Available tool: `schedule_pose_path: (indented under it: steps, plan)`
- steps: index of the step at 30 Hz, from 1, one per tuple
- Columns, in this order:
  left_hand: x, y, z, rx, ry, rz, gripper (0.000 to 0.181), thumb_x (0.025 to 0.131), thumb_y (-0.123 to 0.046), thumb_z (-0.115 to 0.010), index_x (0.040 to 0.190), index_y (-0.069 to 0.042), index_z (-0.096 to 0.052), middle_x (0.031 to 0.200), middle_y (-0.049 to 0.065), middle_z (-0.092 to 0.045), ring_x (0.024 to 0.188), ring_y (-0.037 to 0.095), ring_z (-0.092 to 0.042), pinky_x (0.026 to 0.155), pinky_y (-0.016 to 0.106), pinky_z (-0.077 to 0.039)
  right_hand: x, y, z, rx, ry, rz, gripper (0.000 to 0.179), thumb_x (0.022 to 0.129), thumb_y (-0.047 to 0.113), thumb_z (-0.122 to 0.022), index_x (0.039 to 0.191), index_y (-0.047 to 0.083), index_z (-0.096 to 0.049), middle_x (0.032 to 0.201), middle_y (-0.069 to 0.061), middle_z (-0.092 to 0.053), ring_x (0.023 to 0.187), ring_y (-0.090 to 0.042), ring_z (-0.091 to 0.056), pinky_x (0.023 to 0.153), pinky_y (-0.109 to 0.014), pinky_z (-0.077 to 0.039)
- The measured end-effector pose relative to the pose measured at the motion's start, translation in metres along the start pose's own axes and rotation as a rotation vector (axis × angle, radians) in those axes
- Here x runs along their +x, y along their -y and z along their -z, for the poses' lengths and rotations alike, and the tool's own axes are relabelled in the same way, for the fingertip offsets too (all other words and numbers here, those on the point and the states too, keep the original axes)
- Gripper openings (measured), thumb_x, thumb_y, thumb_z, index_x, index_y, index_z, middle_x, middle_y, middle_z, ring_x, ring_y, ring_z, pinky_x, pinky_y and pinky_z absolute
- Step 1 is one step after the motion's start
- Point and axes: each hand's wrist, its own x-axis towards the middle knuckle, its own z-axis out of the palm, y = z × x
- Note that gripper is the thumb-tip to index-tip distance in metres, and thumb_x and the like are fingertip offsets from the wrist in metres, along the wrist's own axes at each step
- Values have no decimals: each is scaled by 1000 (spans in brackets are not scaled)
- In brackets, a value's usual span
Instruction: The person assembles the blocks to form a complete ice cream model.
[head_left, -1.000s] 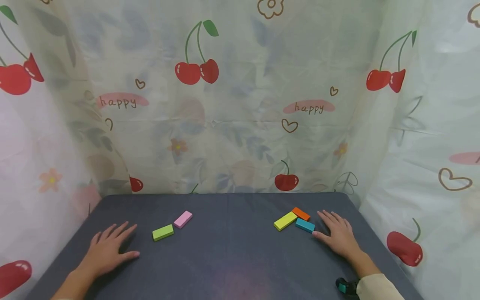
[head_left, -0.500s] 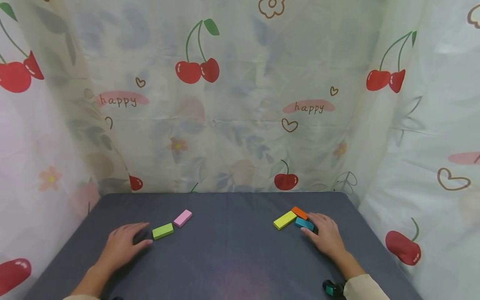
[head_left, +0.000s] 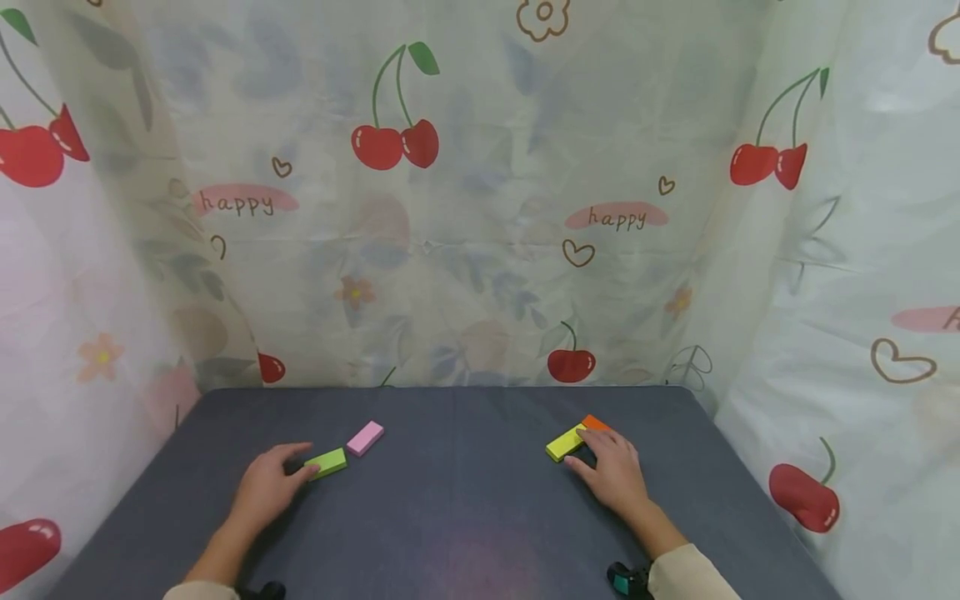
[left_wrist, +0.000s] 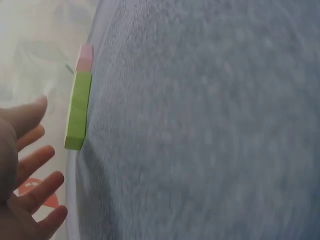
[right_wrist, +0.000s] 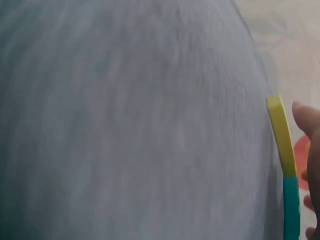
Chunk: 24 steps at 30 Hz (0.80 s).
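My left hand [head_left: 266, 483] is at the near-left end of a lime green block [head_left: 328, 462], its thumb tip overlapping that end in the head view. In the left wrist view its fingers are spread and hold nothing. A pink block [head_left: 366, 438] lies just beyond the green one. On the right, my right hand [head_left: 617, 473] hovers over a small group of blocks with thumb and fingers apart. Its fingertips overlap the yellow block [head_left: 564, 443] and the orange block [head_left: 595, 423]. The blue block [right_wrist: 291, 207] is hidden under this hand in the head view.
A dark grey cloth-covered table [head_left: 457, 500] bears the blocks. A pale curtain [head_left: 480, 208] printed with cherries stands behind it and along both sides. Black wrist devices [head_left: 628, 580] show near both sleeves.
The left hand has moved right to the green block, its fingers drawing closer together. The right hand has moved left, over the blue block and up to the yellow one. The blocks have stayed put.
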Motion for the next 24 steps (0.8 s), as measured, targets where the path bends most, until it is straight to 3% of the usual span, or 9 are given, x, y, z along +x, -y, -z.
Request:
schedule_pose_path:
  steps: [9, 24]
  plan:
    - [4, -5, -4, 52, 5, 66, 39, 85, -29, -76, 115, -4, -71, 117, 23, -62, 109, 45, -53, 84, 63, -37, 7, 20, -8, -35, 25, -72, 57, 88, 48, -68, 130, 9, -63, 136, -17, -54, 127, -39, -41, 105, -63, -20]
    - [1, -9, -13, 46, -31, 101, 32, 84, -25, -76, 111, -6, -74, 115, 21, -63, 108, 46, -51, 83, 63, -35, 10, 30, -11, -8, 16, -45, 50, 85, 43, -73, 122, 11, -69, 131, -12, -59, 124, -38, -45, 104, -63, -22]
